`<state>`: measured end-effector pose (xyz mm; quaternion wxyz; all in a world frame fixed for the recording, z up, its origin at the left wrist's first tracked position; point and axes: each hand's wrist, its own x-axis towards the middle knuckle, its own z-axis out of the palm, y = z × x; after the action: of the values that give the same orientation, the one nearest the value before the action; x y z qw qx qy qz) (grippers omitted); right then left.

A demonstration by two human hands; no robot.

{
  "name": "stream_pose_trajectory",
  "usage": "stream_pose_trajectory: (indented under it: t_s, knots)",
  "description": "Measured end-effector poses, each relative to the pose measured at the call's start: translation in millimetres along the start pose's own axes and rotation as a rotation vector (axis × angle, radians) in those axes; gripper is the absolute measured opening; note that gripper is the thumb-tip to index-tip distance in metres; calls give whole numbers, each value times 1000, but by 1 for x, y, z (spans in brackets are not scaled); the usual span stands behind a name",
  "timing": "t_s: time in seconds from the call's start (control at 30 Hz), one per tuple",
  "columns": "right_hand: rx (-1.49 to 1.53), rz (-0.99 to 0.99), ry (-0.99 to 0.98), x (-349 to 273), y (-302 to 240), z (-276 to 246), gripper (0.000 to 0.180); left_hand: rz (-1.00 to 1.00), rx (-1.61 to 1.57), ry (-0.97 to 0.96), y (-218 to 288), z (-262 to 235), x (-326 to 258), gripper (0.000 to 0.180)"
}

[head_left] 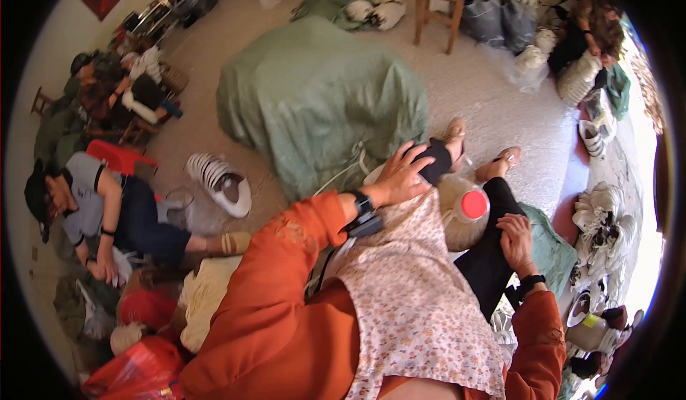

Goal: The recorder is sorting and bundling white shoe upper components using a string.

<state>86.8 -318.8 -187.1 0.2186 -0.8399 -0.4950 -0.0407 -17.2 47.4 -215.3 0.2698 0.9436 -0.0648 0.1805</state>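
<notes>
On a cluttered floor, we rest our left hand (400,175), fingers loose, on one knee (432,163), right hand (516,241) flat on the other leg (486,257), steadying a red-capped jug (464,210) between them.

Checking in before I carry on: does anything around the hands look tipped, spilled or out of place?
The pale plastic jug with a red cap lies between the person's black-trousered legs, not upright on the floor. No spill shows. The left hand rests on the left knee, the right hand on the right leg; neither holds anything.
</notes>
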Motion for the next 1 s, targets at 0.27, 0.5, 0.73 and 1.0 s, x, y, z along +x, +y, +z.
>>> stream_pose_trajectory:
  t_s: [0.27, 0.5, 0.73, 1.0]
  knots:
    - [26, -33, 76, -9, 4, 5, 18, -66, 39, -62, -7, 2, -14, 59]
    - [-3, -54, 92, -13, 7, 7, 17, -92, 96, -105, -6, -2, -12, 60]
    - [-8, -34, 116, -20, 8, 8, 15, -92, 122, -125, -7, 2, -9, 60]
    - [-26, -44, 94, -19, 8, 10, 16, -80, 136, -85, -19, 5, -21, 57]
